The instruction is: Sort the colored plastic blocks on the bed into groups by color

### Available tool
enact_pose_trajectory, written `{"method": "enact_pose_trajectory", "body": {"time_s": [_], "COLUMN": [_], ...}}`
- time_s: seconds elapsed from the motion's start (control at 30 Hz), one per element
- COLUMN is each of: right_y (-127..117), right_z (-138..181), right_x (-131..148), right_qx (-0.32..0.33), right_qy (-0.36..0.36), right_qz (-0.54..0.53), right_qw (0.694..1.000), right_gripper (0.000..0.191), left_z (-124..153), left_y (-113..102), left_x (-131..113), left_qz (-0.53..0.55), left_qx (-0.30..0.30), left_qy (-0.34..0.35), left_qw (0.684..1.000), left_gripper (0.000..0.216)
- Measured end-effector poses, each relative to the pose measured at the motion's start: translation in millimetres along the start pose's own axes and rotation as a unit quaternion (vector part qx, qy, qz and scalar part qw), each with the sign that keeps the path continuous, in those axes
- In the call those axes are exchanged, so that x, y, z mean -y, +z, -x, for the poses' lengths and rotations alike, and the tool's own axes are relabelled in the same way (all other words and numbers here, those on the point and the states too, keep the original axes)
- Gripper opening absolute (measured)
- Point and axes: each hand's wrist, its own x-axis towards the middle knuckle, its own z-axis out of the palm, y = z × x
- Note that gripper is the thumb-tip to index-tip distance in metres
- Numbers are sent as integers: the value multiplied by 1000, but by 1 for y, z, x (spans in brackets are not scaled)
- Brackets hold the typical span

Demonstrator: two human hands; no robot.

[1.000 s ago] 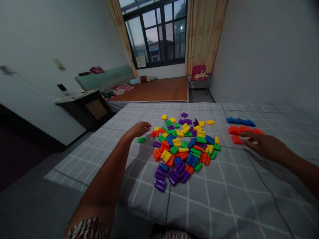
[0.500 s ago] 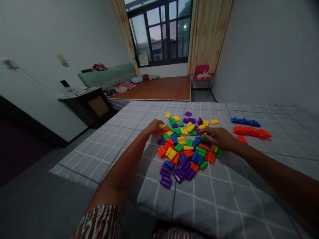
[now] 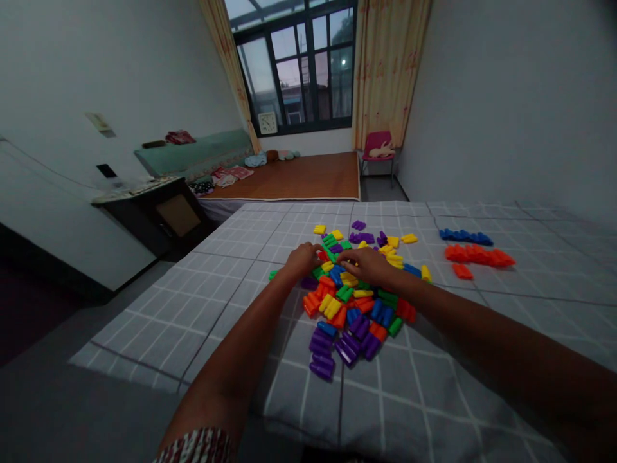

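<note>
A heap of small plastic building blocks (image 3: pixel 364 293) in purple, green, yellow, orange and blue lies on the grey checked cloth (image 3: pixel 434 379). My left hand (image 3: pixel 303 260) is at the heap's left side, fingers curled together beside a red block (image 3: pixel 322 256). Across from it, my right hand (image 3: pixel 369 266) reaches over the heap, fingertips bunched at the end of a green block (image 3: pixel 331 253). The two hands are close together, with this green block between them. What exactly each hand grips is too small to tell.
Right of the heap lie a blue row of joined blocks (image 3: pixel 465 237), an orange row (image 3: pixel 479 255) and a single orange block (image 3: pixel 463 271). Several purple blocks (image 3: pixel 322 350) sit near the front. Beyond are a bed (image 3: pixel 308 177), a pink chair (image 3: pixel 378 145) and a dark cabinet (image 3: pixel 178 215).
My right hand has moved left across the heap, close to my left hand. My left hand stays at the heap's left side. The view has shifted slightly.
</note>
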Motion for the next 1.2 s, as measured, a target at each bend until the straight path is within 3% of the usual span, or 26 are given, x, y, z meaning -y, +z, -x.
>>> {"method": "enact_pose_trajectory", "body": {"time_s": [0.2, 0.37, 0.57, 0.67, 0.73, 0.8, 0.83, 0.93, 1.03, 1.1, 1.2], "right_y": [7, 16, 15, 10, 5, -2, -8, -35, -72, -93, -108], "right_z": [-6, -15, -15, -3, 13, 34, 46, 88, 137, 168, 199], "right_x": [-28, -25, -7, -3, -4, -10, -16, -51, -107, -142, -174], "right_qx": [-28, -41, -94, -95, -73, -44, -36, -54, -135, -168, -151], "right_qy": [50, 61, 73, 72, 88, 102, 103, 111, 180, 241, 324], "right_qz": [-50, -73, -169, -310, -429, -507, -516, -421, -212, -85, 34], "right_qw": [997, 995, 978, 943, 896, 855, 849, 899, 951, 952, 933], "right_gripper": [21, 27, 26, 25, 32, 39, 41, 42, 38, 39, 39], "left_z": [-1, 1, 14, 22, 27, 33, 36, 45, 53, 54, 52], "left_y": [4, 1, -11, -10, -6, -2, -1, -4, -13, -18, -22], "left_x": [-6, -8, -39, -66, -84, -101, -108, -118, -109, -95, -74], "left_qz": [37, 82, 128, 138, 144, 138, 129, 93, 73, 75, 86], "left_qx": [-21, -21, -165, -195, -203, -184, -167, -109, -91, -87, -83], "left_qy": [4, 23, 116, 150, 161, 184, 199, 243, 230, 206, 178], "left_qw": [999, 996, 971, 959, 955, 956, 957, 959, 966, 972, 977], "left_gripper": [31, 29, 25, 19, 17, 17, 20, 41, 41, 34, 28]}}
